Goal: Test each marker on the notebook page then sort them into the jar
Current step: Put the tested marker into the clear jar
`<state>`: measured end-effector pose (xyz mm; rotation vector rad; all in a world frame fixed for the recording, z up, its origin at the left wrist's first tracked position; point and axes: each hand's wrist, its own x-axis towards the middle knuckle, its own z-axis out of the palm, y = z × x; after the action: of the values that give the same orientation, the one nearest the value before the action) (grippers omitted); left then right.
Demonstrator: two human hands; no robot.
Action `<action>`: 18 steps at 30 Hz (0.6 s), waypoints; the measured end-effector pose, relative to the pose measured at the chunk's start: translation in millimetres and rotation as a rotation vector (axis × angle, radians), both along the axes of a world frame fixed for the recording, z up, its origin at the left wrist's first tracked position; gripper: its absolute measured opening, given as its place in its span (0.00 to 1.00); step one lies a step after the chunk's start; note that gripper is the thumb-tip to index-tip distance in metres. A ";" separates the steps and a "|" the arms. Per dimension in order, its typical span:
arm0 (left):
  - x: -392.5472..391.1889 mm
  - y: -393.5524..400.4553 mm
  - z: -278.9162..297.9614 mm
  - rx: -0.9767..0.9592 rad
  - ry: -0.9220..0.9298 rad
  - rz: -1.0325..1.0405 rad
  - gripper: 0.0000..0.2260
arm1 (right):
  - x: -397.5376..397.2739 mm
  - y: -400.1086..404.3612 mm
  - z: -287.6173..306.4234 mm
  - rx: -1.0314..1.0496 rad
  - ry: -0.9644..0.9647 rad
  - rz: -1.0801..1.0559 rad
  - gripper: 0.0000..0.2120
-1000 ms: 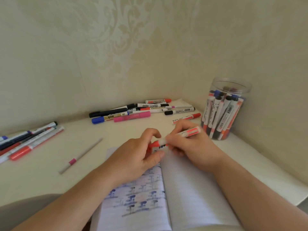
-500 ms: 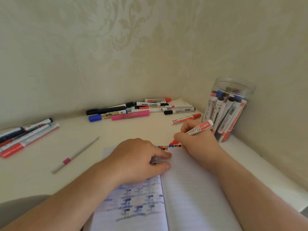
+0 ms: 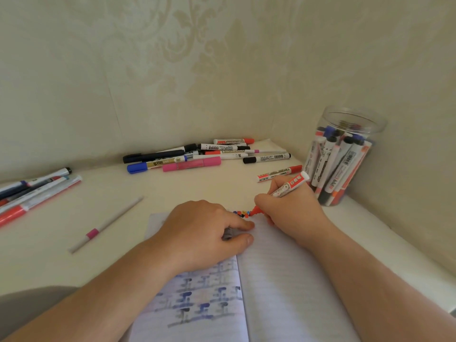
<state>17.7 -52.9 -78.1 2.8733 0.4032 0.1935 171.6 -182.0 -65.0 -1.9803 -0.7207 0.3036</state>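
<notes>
Our right hand (image 3: 291,213) grips the marker (image 3: 283,191) mid-barrel, tip on the notebook (image 3: 283,280). Our left hand (image 3: 204,233), curled, holds its cap. We judge the marker light, rigid, smooth.

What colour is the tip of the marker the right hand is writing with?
Red-orange; the marker tip shows best in the head view, touching the notebook page's top edge.

We're looking down at two bare forearms, no sleeve on either from the bottom edge right up to the wrists. We see no ring, watch or band on the left hand (image 3: 204,233), and none on the right hand (image 3: 293,213) either. Fingernails are short and unpainted where we catch them.
</notes>
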 end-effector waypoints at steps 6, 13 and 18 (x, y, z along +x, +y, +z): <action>-0.8 -0.9 0.8 0.004 0.016 -0.001 0.19 | 1.5 0.1 -0.9 0.020 0.011 -0.007 0.09; -0.6 -1.3 1.8 -0.004 0.016 -0.002 0.19 | 2.7 1.0 -3.0 -0.003 -0.036 -0.007 0.11; -1.5 -1.6 0.9 -0.006 0.011 -0.006 0.19 | 2.5 -0.4 -1.7 0.020 0.021 0.018 0.09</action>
<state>16.2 -54.4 -77.2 2.8701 0.3967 0.1747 174.1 -182.4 -66.8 -1.9500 -0.7253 0.3262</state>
